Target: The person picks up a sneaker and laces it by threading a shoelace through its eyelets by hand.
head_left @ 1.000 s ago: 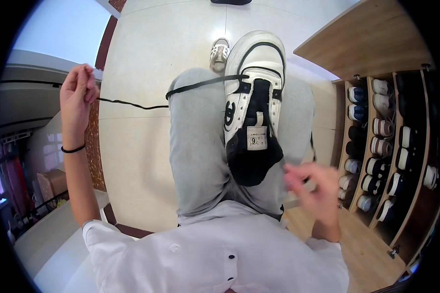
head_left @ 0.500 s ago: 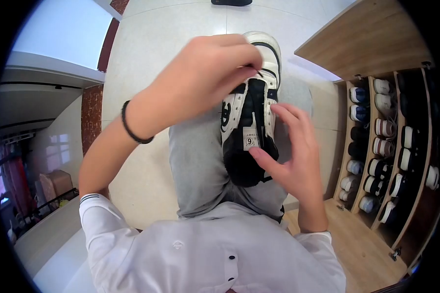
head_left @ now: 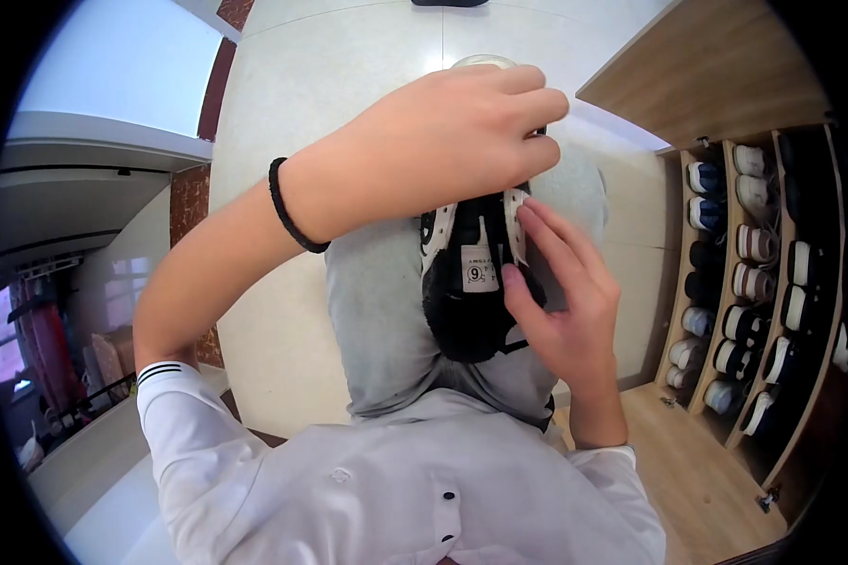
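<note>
A white and black sneaker (head_left: 476, 320) lies over my grey trousers, its toe pointing away from me. Its tongue bears a white label (head_left: 480, 269), and small eyelets run along the white edges. My left hand (head_left: 452, 132), wearing a black band at the wrist, reaches across the front of the sneaker and hides much of it. Its fingers are pinched, and a bit of dark shows between them, apparently a black shoelace. My right hand (head_left: 575, 292) holds the sneaker's right side, fingertips at the eyelet edge and thumb by the tongue.
At the right, an open wooden shoe cabinet (head_left: 721, 320) holds several pairs of shoes, with one door panel (head_left: 725, 71) swung out. Pale floor tiles (head_left: 349, 75) lie ahead. A dark shoe tip (head_left: 450, 3) shows at the top edge.
My left hand has moved right across the sneaker, covering more of its front. The thin dark strand seen at its fingertips is now mostly hidden. My right hand has closed in on the sneaker's side.
</note>
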Tool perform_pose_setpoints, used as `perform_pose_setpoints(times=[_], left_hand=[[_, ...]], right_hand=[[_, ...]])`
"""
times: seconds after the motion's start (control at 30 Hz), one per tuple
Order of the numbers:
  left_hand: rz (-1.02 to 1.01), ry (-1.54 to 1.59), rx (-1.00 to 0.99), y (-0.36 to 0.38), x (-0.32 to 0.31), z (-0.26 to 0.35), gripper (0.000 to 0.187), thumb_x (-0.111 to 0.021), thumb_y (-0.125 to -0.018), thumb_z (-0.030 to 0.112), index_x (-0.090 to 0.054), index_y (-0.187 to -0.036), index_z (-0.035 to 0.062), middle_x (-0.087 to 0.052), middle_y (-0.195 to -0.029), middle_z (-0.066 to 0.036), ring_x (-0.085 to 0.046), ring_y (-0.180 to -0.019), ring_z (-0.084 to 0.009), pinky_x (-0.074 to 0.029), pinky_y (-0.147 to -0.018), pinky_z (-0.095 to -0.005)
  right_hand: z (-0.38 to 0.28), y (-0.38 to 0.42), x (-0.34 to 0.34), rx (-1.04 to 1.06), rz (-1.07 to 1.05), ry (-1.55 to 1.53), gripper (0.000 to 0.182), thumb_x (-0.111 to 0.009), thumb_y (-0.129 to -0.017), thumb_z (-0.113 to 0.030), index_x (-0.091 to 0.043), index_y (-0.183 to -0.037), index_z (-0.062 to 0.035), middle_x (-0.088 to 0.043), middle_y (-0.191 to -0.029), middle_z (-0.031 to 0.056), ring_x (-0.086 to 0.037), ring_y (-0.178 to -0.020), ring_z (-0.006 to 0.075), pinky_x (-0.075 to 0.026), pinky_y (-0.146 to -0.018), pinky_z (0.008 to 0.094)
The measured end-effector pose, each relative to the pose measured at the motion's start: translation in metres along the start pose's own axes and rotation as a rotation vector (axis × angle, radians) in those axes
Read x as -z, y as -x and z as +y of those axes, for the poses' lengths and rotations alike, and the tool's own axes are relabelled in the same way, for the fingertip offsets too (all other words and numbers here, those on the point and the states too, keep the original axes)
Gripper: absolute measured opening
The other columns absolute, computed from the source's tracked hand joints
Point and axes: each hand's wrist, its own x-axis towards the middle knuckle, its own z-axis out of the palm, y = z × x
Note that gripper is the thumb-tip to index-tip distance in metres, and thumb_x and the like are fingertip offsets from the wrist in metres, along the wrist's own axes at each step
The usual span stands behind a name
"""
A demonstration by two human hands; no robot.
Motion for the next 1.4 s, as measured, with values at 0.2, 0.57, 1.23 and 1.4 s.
perform_pose_setpoints(times=[0.2, 0.57, 1.23, 1.4], left_hand=[[-0.117, -0.023, -0.031, -0.01, 0.003, -0.003, 0.014, -0.068, -0.071, 0.005, -0.062, -0.083, 0.0026, -0.054, -0.093, -0.006, -0.056, -0.093, -0.0226, -0.051, -0.075, -0.0327], [0.147, 0.042, 0.232, 0.017, -0.001, 0.017, 0.02, -0.078, -0.071, 0.005, -0.066, -0.086, 0.0106, -0.057, -0.097, -0.003, -0.054, -0.095, -0.0262, -0.043, -0.087, -0.0419], [0.306, -0.324, 0.543, 0.022, -0.047, 0.055, 0.017, -0.077, -0.072, 0.012, -0.063, -0.08, 0.0125, -0.058, -0.078, 0.001, -0.056, -0.081, -0.0223, -0.039, -0.079, -0.0398], [0.237, -0.264, 0.552, 0.022, -0.035, 0.057, 0.016, -0.075, -0.073, 0.011, -0.061, -0.082, 0.0108, -0.058, -0.078, -0.002, -0.056, -0.081, -0.0238, -0.04, -0.076, -0.0389]], right_hand=[[0.004, 0.014, -0.005, -0.338, 0.115, -0.535, 0.013, -0.064, -0.093, 0.004, -0.06, -0.106, 0.0046, -0.073, -0.109, 0.0182, -0.07, -0.101, 0.017, -0.052, -0.091, 0.0279], [0.005, 0.018, -0.006, -0.419, 0.183, -0.751, 0.032, -0.062, -0.096, 0.003, -0.049, -0.125, 0.0004, -0.073, -0.11, 0.0181, -0.065, -0.095, 0.0095, -0.05, -0.084, 0.0218], [0.008, 0.014, -0.005, -0.343, 0.147, -0.621, 0.021, -0.067, -0.091, 0.004, -0.063, -0.112, 0.0069, -0.073, -0.11, 0.0143, -0.068, -0.101, 0.0125, -0.052, -0.089, 0.0259], [0.003, -0.004, 0.003, -0.134, 0.044, -0.335, 0.042, -0.07, -0.082, 0.006, -0.063, -0.123, -0.0002, -0.07, -0.106, 0.012, -0.068, -0.092, 0.0179, -0.055, -0.08, 0.0292]])
